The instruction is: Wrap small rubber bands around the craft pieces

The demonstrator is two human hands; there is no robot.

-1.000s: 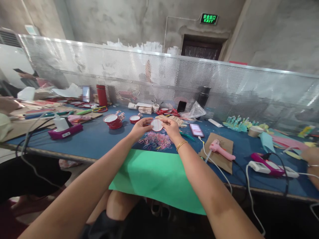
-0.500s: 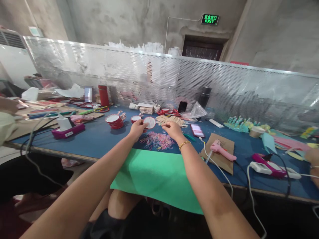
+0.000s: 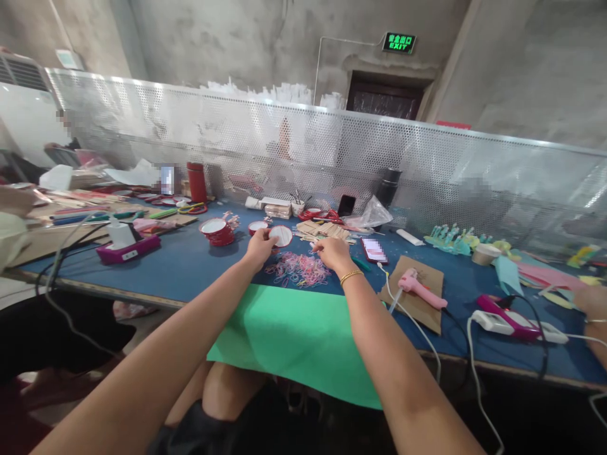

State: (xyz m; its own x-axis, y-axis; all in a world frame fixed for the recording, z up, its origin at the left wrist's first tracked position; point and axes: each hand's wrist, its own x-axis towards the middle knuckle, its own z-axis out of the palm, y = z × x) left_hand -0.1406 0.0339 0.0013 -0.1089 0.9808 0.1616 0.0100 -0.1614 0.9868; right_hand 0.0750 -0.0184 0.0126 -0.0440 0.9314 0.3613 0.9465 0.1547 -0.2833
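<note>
My left hand (image 3: 260, 249) pinches the edge of a round white disc with a red rim (image 3: 281, 236), holding it tilted above the table. My right hand (image 3: 332, 254) is closed, thumb and fingertips together, to the right of the disc; whatever it holds is too small to name. Between and below both hands lies a heap of small pink, white and blue loops (image 3: 300, 269). A pile of flat wooden sticks (image 3: 327, 230) sits just beyond my right hand. Red-rimmed round pieces stand in a stack (image 3: 217, 232) to the left, and another red-rimmed piece (image 3: 257, 226) is behind my left hand.
Green cloth (image 3: 294, 341) hangs over the front table edge onto my lap. On the right lie a phone (image 3: 374, 250), a pink glue gun (image 3: 417, 285) on cardboard and a purple power strip (image 3: 509, 316) with trailing cables. A perforated metal screen (image 3: 227, 139) runs behind. Other people's arms reach in at both sides.
My right hand has shifted slightly down, its fingers still together. The disc in my left hand has moved a little left and tilted slightly.
</note>
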